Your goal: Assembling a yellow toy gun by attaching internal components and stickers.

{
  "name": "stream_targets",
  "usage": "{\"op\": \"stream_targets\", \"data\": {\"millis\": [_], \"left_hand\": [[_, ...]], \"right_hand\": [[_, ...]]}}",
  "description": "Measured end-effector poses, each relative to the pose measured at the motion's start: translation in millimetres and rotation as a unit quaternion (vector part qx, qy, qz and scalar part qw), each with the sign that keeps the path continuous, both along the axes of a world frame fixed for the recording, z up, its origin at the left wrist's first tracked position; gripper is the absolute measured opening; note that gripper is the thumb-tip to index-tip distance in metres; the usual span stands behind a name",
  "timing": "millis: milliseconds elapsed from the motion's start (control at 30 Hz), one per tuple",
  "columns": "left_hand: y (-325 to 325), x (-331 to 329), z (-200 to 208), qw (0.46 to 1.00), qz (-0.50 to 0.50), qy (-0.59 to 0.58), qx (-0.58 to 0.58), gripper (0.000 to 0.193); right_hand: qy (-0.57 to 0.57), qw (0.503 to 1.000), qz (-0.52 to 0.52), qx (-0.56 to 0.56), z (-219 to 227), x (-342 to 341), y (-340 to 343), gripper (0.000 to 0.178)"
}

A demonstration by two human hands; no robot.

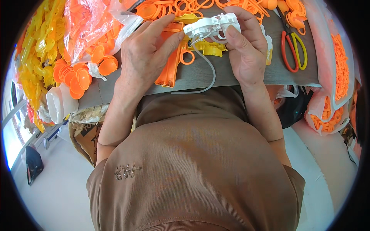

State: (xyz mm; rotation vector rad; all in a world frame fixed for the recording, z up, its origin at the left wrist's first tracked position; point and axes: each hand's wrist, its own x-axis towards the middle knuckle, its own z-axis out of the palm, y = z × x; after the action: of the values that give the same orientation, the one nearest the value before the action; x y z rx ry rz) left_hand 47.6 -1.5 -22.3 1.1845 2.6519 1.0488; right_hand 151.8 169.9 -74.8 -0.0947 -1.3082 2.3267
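White plastic mechanism (204,27) up at twelve o'clock, right hand (248,44) pinching its right end between thumb and fingers, left hand (144,50) at eleven with thumb and forefinger parted, whether touching it I can't tell, orange casing (167,73) below on the grey table (227,69), red-and-yellow-handled pliers (289,57) at two.

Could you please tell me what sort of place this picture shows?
Probably a workshop where plastic items are assembled. Yellow plastic parts and orange plastic parts lie in heaps, a hand tool with red and yellow handles rests on the workbench, and the right hand holds a white plastic part.
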Motion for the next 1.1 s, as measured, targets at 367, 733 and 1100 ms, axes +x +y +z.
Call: {"op": "stream_targets", "data": {"millis": [367,733,1100], "left_hand": [[3,2,-9,0.997,-0.014,0.079,0.004,0.033],[3,2,-13,0.999,0.033,0.018,0.034,0.028],[3,2,-10,0.997,0.046,-0.067,0.013,0.03]], "right_hand": [[-0.052,0.999,0.001,0.002,27,1,-8,0.036],[-0.045,0.999,0.008,-0.003,25,1,-7,0.036],[-0.049,0.998,0.015,-0.042,26,0,-7,0.035]]}}
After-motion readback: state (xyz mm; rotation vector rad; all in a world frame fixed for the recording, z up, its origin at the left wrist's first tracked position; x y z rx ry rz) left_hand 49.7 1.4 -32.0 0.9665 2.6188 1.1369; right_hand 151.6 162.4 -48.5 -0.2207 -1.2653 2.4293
